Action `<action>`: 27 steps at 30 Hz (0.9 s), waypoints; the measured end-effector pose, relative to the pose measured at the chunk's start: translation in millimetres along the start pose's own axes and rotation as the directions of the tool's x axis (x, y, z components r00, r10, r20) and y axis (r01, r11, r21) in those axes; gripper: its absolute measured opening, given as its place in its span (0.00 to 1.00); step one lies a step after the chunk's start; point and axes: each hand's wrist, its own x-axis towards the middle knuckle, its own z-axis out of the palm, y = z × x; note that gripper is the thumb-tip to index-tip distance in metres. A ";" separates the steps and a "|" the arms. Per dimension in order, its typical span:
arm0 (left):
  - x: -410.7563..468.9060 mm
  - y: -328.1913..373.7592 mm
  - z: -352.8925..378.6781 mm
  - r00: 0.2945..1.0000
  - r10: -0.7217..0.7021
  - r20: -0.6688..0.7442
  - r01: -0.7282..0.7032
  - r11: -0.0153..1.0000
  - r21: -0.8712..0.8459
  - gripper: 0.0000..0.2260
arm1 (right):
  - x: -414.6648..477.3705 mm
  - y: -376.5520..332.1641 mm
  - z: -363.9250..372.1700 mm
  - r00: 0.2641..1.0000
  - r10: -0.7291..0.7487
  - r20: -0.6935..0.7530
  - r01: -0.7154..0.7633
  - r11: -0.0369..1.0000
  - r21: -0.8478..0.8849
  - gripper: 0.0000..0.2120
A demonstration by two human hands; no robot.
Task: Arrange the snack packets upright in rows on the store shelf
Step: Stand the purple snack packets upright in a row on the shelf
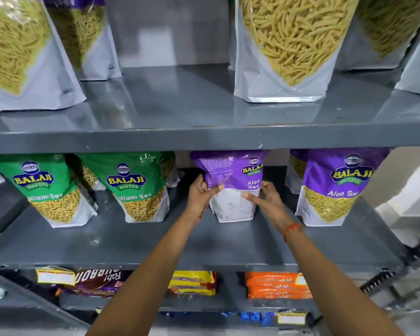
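A purple Aloo Sev packet [233,187] stands on the middle grey shelf [131,241], turned partly so its back panel faces me. My left hand [201,192] grips its left edge and my right hand [264,195] grips its right edge. To the right stands another purple Aloo Sev packet [335,187] upright, with one more behind it. To the left two green Ratlami Sev packets [134,187] [49,190] stand upright in a row, with others behind them.
The upper shelf [180,132] carries large sev pouches [291,47] at left and right, with a gap in the middle. Below, the lower shelf holds flat biscuit packs in brown [100,282], yellow [192,282] and orange [274,284]. A pale wall lies at right.
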 end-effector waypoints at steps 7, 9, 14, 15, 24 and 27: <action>-54.8 -29.3 36.2 0.839 0.118 -0.531 0.020 0.969 0.246 0.15 | -6.0 -1.2 1.2 0.986 0.157 0.064 -0.164 0.980 0.115 0.12; -73.6 -41.3 56.5 0.911 0.158 -0.380 -0.027 0.945 0.327 0.14 | -5.9 4.2 1.9 0.981 0.193 -0.016 -0.189 0.972 0.137 0.20; -80.4 -48.1 73.4 0.956 0.087 -0.281 0.011 0.944 0.329 0.29 | -13.9 25.9 0.8 0.990 0.071 -0.121 -0.082 0.993 -0.084 0.09; -81.4 -47.0 71.9 0.958 0.075 -0.276 0.019 0.946 0.324 0.31 | -17.5 29.5 0.7 0.995 0.058 -0.085 -0.068 0.991 -0.116 0.11; -58.5 -39.3 51.8 0.951 0.032 -0.308 0.083 0.931 0.356 0.33 | -32.4 40.9 6.2 0.965 0.227 0.130 -0.236 0.970 0.058 0.15; -56.3 -37.3 48.1 0.939 0.089 -0.331 0.075 0.888 0.453 0.27 | -31.7 36.7 3.4 0.967 0.237 0.095 -0.242 0.969 0.046 0.13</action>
